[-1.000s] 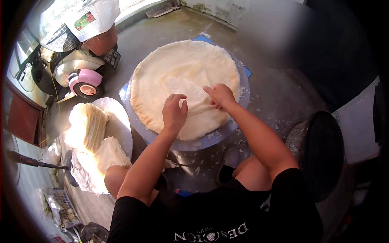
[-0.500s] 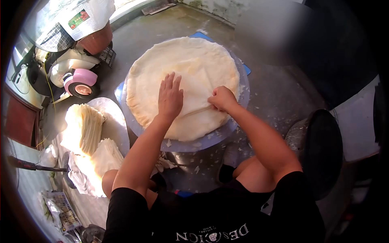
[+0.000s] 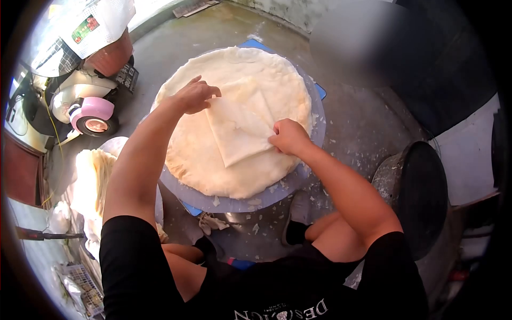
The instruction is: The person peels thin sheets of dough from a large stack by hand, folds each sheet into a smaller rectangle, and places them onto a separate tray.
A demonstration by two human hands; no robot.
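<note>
A wide, round, pale pile of thin dough sheets (image 3: 266,69) lies in front of me on a round translucent board (image 3: 229,204). A thin dough sheet (image 3: 229,130) is partly lifted off the top, its edges folded and slanting. At its upper left corner my left hand (image 3: 197,97) pinches it between thumb and fingers. My right hand (image 3: 289,137) is closed on the right edge of the same sheet, knuckles up, fingertips partly hidden. Between the two hands the sheet stretches, slightly raised and creased.
Stacked pale sheets (image 3: 92,184) stand at the left, partly behind my left arm. Beyond them is a pink-covered wheel (image 3: 96,114). A large dark round tub (image 3: 421,202) stands at the right. Pale scraps lie scattered on the grey floor (image 3: 352,130).
My left hand has gone from lying flat on the pile to gripping a sheet corner farther up and left. The sheet is now lifted and folded. My right hand has lowered slightly.
</note>
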